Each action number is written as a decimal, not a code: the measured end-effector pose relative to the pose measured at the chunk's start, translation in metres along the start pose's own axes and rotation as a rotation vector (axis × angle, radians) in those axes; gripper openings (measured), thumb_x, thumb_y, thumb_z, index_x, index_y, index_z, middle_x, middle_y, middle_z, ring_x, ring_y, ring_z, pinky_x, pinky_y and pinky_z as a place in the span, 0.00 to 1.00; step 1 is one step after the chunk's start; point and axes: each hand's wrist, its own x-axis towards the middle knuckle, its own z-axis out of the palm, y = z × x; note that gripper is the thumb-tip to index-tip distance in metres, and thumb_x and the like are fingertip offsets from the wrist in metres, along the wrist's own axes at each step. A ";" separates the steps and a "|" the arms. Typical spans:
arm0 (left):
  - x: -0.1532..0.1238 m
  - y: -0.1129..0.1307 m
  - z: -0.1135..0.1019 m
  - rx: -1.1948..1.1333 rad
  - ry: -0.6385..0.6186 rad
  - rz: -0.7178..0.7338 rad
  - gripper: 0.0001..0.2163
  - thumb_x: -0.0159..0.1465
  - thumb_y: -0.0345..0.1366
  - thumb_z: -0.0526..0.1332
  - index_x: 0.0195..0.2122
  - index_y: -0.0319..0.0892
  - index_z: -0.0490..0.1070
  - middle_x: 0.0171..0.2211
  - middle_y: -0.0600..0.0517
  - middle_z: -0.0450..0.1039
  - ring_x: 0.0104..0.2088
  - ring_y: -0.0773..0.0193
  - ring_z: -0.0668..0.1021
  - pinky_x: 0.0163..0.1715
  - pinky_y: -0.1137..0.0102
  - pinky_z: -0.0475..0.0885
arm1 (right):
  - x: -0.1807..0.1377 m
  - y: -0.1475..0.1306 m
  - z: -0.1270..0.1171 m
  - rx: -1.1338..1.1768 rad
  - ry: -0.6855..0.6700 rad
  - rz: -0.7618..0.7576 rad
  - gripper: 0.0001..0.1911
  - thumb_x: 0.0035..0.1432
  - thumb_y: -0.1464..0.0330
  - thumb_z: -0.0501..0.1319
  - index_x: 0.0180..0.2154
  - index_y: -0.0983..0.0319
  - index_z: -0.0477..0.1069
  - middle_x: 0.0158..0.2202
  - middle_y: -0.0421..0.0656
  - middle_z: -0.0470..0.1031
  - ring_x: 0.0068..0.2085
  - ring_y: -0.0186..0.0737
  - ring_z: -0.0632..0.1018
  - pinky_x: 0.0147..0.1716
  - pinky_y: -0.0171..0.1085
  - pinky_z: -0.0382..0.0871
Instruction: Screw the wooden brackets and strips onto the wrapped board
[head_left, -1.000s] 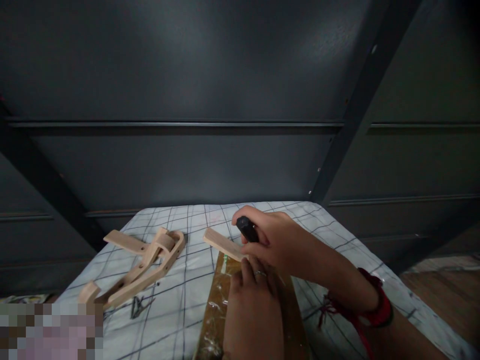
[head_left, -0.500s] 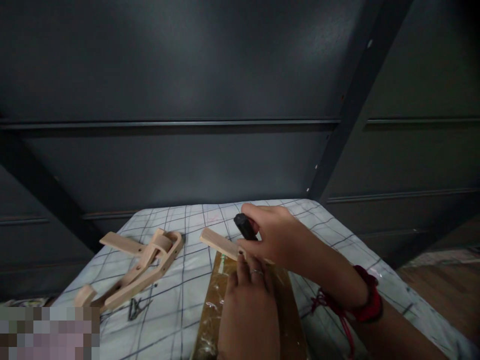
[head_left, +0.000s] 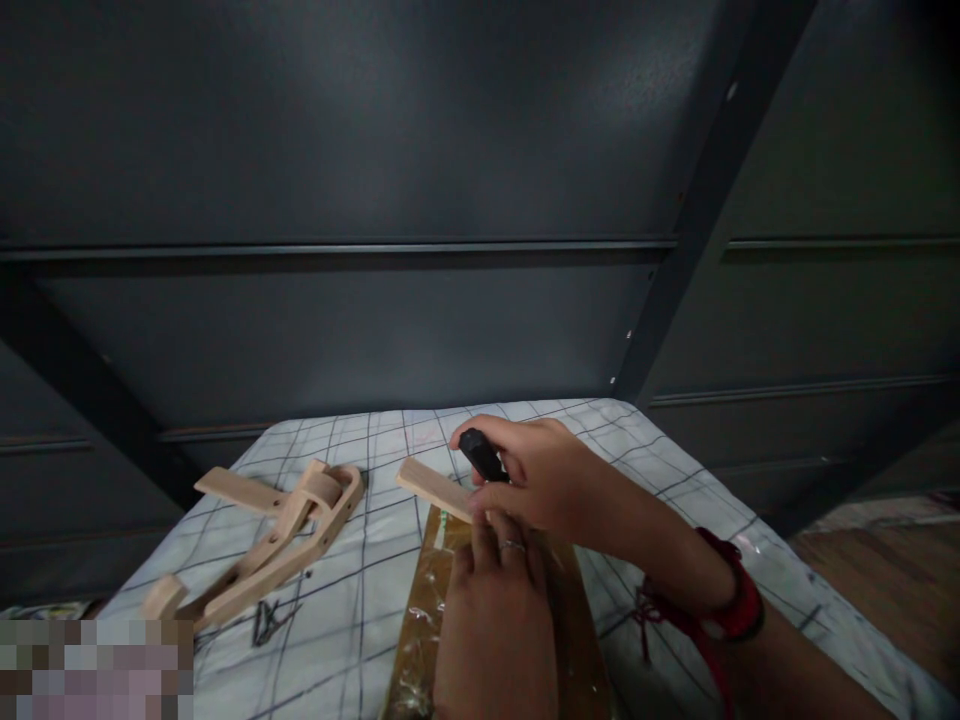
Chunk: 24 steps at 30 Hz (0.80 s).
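Pale wooden pieces (head_left: 296,510) with drilled holes lie beside thin dark bits (head_left: 264,625) on white cloth (head_left: 337,655) with dark grid lines. A flat pale wooden strip (head_left: 433,486) lies across the far end of a shiny brown block (head_left: 421,625); the left hand (head_left: 495,620) rests at it, grip impossible to tell, while the right hand (head_left: 551,482) is closed around a black handle (head_left: 481,455).

White checked cloth (head_left: 375,600), brown block (head_left: 576,610), wooden parts (head_left: 291,517), small dark pieces (head_left: 262,624)
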 end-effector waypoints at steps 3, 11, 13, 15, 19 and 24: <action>0.001 0.000 0.000 0.016 -0.023 0.009 0.25 0.54 0.19 0.48 0.55 0.30 0.56 0.53 0.33 0.58 0.53 0.47 0.64 0.46 0.59 0.67 | -0.003 0.002 -0.009 0.105 -0.126 0.041 0.20 0.46 0.73 0.60 0.44 0.61 0.62 0.19 0.31 0.60 0.21 0.28 0.63 0.21 0.28 0.55; 0.000 -0.001 0.002 -0.013 0.029 0.038 0.23 0.54 0.20 0.49 0.53 0.29 0.59 0.52 0.33 0.60 0.52 0.45 0.64 0.46 0.58 0.67 | -0.004 0.004 -0.005 -0.109 0.021 -0.068 0.07 0.43 0.76 0.60 0.26 0.62 0.63 0.19 0.32 0.61 0.21 0.27 0.61 0.22 0.29 0.51; 0.000 -0.001 0.002 -0.006 0.013 0.036 0.23 0.54 0.20 0.48 0.53 0.29 0.59 0.52 0.34 0.61 0.53 0.46 0.63 0.47 0.57 0.66 | -0.002 0.005 0.002 -0.159 0.094 -0.049 0.07 0.43 0.74 0.60 0.26 0.62 0.61 0.20 0.33 0.61 0.22 0.28 0.60 0.22 0.30 0.51; 0.000 -0.001 0.001 0.018 -0.028 0.036 0.25 0.54 0.19 0.47 0.54 0.29 0.58 0.53 0.34 0.58 0.54 0.46 0.61 0.48 0.57 0.65 | 0.000 0.006 0.009 -0.203 0.154 -0.001 0.06 0.43 0.74 0.58 0.26 0.62 0.61 0.21 0.34 0.60 0.22 0.29 0.60 0.23 0.31 0.51; 0.000 0.000 0.000 0.062 -0.054 0.040 0.26 0.53 0.18 0.45 0.56 0.30 0.55 0.55 0.36 0.57 0.55 0.47 0.61 0.48 0.58 0.65 | 0.003 0.007 0.015 -0.280 0.192 0.065 0.05 0.44 0.75 0.57 0.24 0.62 0.60 0.22 0.36 0.60 0.24 0.32 0.59 0.25 0.34 0.52; 0.000 0.000 0.000 0.034 0.008 0.036 0.23 0.54 0.19 0.46 0.52 0.31 0.62 0.51 0.35 0.63 0.52 0.45 0.65 0.46 0.56 0.66 | 0.002 0.006 0.007 -0.175 0.081 -0.082 0.11 0.44 0.72 0.62 0.20 0.63 0.59 0.22 0.35 0.58 0.25 0.30 0.60 0.24 0.32 0.52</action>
